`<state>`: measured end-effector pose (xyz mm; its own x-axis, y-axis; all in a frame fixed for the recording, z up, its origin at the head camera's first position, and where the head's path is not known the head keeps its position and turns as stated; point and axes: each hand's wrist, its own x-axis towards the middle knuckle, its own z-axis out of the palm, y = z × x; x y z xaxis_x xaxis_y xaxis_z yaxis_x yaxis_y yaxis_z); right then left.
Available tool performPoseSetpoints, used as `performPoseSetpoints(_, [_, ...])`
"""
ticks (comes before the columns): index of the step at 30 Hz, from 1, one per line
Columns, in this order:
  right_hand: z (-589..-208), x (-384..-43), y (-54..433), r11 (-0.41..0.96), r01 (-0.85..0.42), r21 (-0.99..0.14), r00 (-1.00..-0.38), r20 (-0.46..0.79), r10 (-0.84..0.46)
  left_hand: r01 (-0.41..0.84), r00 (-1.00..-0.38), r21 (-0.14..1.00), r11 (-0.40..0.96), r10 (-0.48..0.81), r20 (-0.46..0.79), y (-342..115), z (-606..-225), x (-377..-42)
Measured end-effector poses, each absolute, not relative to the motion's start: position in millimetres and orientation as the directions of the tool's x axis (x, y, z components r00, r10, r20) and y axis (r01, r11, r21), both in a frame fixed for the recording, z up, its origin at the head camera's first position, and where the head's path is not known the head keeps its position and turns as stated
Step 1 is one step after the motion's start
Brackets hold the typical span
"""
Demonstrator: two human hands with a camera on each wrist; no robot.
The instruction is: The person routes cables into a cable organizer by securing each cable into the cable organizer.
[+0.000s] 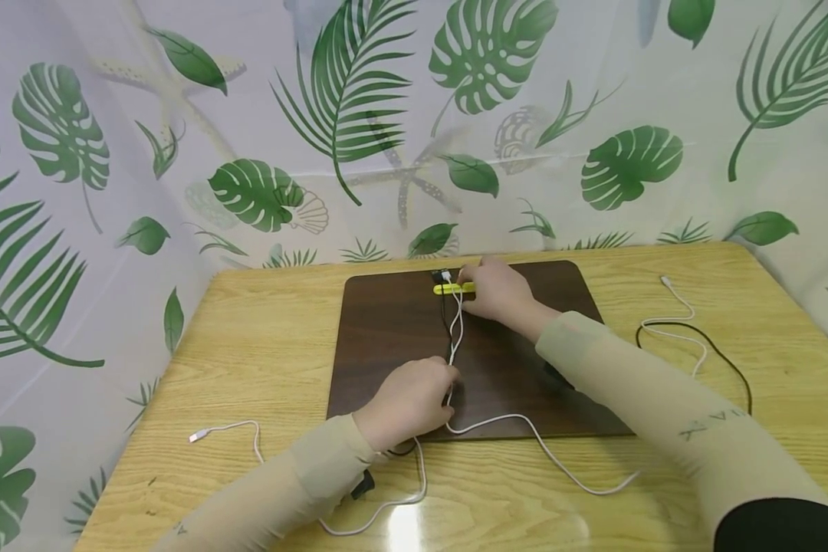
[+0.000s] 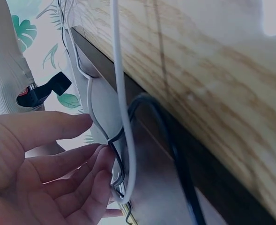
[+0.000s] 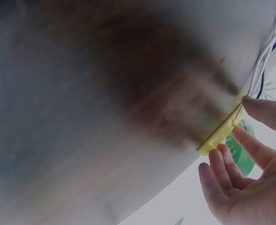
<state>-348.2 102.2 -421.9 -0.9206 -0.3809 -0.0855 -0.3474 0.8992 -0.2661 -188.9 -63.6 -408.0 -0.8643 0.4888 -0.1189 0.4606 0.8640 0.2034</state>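
A yellow cable holder strip (image 1: 442, 290) lies near the far edge of a dark brown board (image 1: 379, 330). White cables (image 1: 461, 326) and a black cable (image 1: 445, 313) run across it towards me. My right hand (image 1: 500, 291) has thumb and fingers on either side of the strip's right part, beside the white cables; the right wrist view shows fingertips touching the yellow strip (image 3: 216, 139). Nearer the board's front, my left hand (image 1: 410, 402) holds the cable bundle; in the left wrist view its fingertips meet a white cable (image 2: 94, 110) and a thin black one.
White and black plugs (image 1: 445, 275) sit just beyond the strip. On the wooden table (image 1: 269, 330), a white USB plug (image 1: 198, 435) lies left and another white connector (image 1: 665, 281) right. A black cable (image 1: 738, 376) curves at the right. A leaf-patterned cloth (image 1: 400, 153) hangs behind.
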Motion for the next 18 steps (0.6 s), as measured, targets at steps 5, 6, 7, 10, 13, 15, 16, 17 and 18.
performPoseSetpoints(5, [-423.0, -346.7, 102.9, 0.899, -0.354, -0.259, -0.920, -0.079, -0.385, 0.460, -0.861, 0.217, 0.861, 0.492, -0.126, -63.5, -408.5, -190.3])
performPoseSetpoints(6, [-423.8, -346.7, 103.0, 0.899, -0.354, -0.257, -0.920, -0.077, -0.384, 0.461, -0.861, 0.217, 0.861, 0.493, -0.127, -63.5, -408.6, -190.6])
performPoseSetpoints(7, [-424.3, -346.6, 103.2, 0.900, -0.353, -0.256, -0.921, -0.076, -0.383, 0.462, -0.860, 0.218, 0.860, 0.494, -0.127, -63.5, -408.8, -191.0])
performPoseSetpoints(10, [-425.8, -346.0, 103.7, 0.902, -0.352, -0.250, -0.921, -0.075, -0.381, 0.465, -0.858, 0.223, 0.857, 0.498, -0.126, -63.5, -409.4, -192.2])
performPoseSetpoints(13, [-426.0, -345.2, 104.6, 0.903, -0.353, -0.244, -0.921, -0.078, -0.381, 0.475, -0.853, 0.228, 0.850, 0.508, -0.120, -63.2, -409.3, -193.2])
performPoseSetpoints(15, [-425.8, -344.8, 104.9, 0.902, -0.360, -0.238, -0.918, -0.079, -0.388, 0.481, -0.850, 0.230, 0.846, 0.515, -0.116, -63.1, -409.1, -193.7])
performPoseSetpoints(16, [-425.2, -344.7, 104.9, 0.901, -0.365, -0.234, -0.916, -0.081, -0.393, 0.483, -0.849, 0.231, 0.845, 0.516, -0.115, -63.1, -409.1, -194.0])
performPoseSetpoints(17, [-424.7, -344.5, 104.8, 0.900, -0.368, -0.231, -0.914, -0.085, -0.396, 0.485, -0.848, 0.231, 0.844, 0.518, -0.114, -63.1, -408.9, -194.2])
performPoseSetpoints(18, [-424.1, -344.3, 104.9, 0.900, -0.374, -0.225, -0.912, -0.089, -0.401, 0.486, -0.847, 0.231, 0.843, 0.520, -0.116, -63.0, -408.5, -194.5])
